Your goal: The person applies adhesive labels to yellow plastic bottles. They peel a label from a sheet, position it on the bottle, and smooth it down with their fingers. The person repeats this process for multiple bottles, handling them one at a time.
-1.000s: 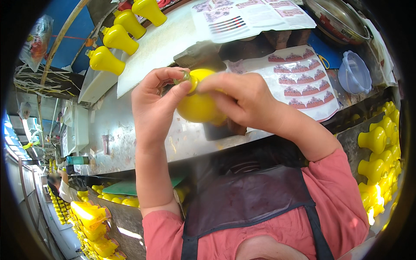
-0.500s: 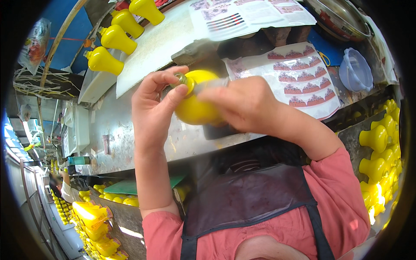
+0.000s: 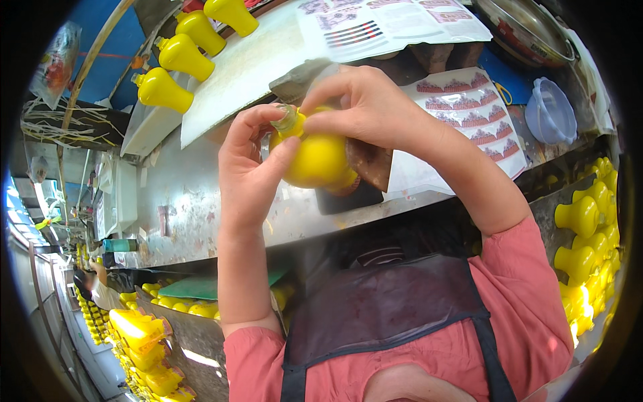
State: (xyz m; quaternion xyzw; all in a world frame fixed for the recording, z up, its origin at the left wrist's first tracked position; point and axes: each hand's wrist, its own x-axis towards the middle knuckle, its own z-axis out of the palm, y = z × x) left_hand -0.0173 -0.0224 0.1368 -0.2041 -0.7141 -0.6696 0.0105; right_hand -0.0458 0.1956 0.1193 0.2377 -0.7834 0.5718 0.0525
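A glossy yellow bottle (image 3: pixel 320 161) with a rounded body and a clear glass mouth is held in the air over the bench edge. My left hand (image 3: pixel 251 151) is closed round its neck, fingers and thumb near the glass mouth. From the other side, my right hand (image 3: pixel 368 107) reaches over the bottle, with bent index finger and thumb closed at the base of the neck. Any small thing between those fingertips is too blurred to make out. The bottle's far end shows a brownish-red edge.
A sheet of purple-red printed decals (image 3: pixel 482 120) lies right of the bottle. Several yellow bottles (image 3: pixel 164 90) lie along the far left board. A pale blue bucket (image 3: pixel 550 110) stands at right. More yellow bottles (image 3: pixel 577 216) fill the lower right. Another person (image 3: pixel 100 288) is at far left.
My right hand has moved up from the bottle's side to its neck. A pale flat thing seen at its fingers earlier no longer shows. The left hand still holds the bottle, shifted slightly right.
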